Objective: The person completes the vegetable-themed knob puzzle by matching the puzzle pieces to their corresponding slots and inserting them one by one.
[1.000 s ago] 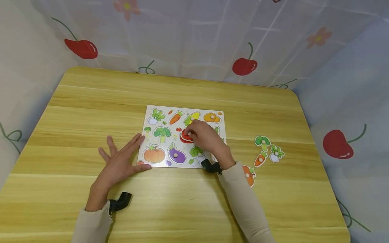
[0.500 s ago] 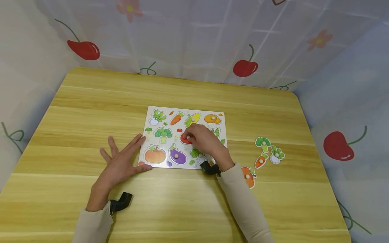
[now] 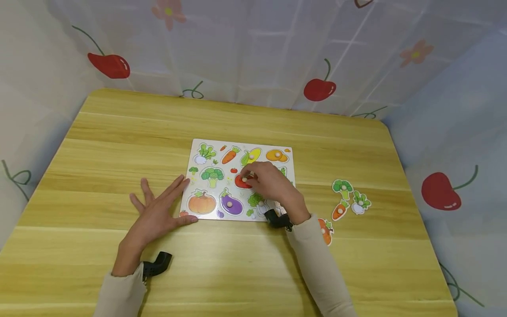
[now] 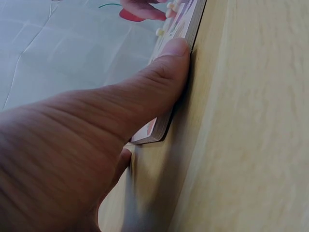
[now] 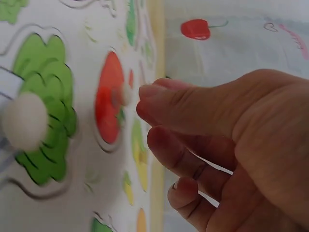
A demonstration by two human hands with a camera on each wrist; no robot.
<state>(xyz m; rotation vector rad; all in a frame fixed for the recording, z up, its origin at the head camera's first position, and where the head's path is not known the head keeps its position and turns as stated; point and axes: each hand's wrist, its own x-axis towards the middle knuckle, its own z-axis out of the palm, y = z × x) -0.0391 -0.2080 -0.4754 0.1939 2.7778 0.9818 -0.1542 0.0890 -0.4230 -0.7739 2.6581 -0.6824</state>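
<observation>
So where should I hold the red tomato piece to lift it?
Pinch the round knob at its middle between thumb and finger, coming straight down from above. The tomato piece looks flat against the board, so its rim probably gives little to grip, while the knob sticks up. The right hand is just beside that knob.

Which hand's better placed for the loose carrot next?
Right, probably: the right hand is nearer the loose carrot and looks free of the tomato knob. The left hand is farther off, its thumb on the puzzle board.
</observation>
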